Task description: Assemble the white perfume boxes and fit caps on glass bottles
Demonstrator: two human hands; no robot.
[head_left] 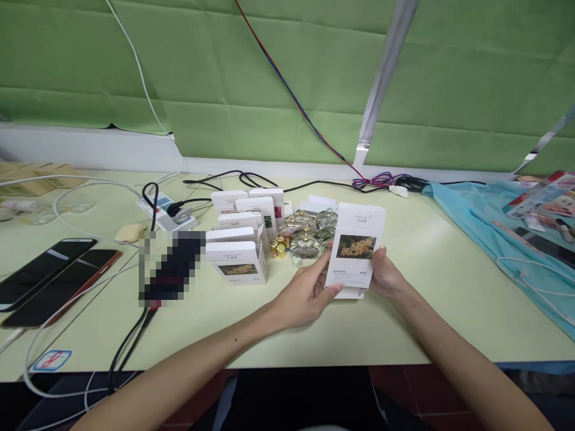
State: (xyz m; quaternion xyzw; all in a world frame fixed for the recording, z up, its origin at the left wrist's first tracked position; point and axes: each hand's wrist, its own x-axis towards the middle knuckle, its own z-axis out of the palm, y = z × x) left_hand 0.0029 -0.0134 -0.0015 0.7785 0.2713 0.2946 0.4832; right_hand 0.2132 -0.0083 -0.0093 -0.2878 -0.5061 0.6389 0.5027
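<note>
A white box with a yellow flower picture [356,246] is held upright above the table. My left hand [308,290] grips its lower left side, thumb on the front. My right hand [385,272] holds its right edge, with part of the fingers hidden behind the box. At the box's bottom a flap hangs open. Left of it stand several similar white boxes [238,270]. Between them and the held box are several clear glass bottles [305,244] and small gold caps [281,248].
Phones [42,293] and cables lie at the left, near a power strip [166,209] and a pixelated dark object [173,269]. Blue cloth [476,209] covers the right side. Beige boxes [40,176] sit far left. A green curtain [269,78] hangs behind.
</note>
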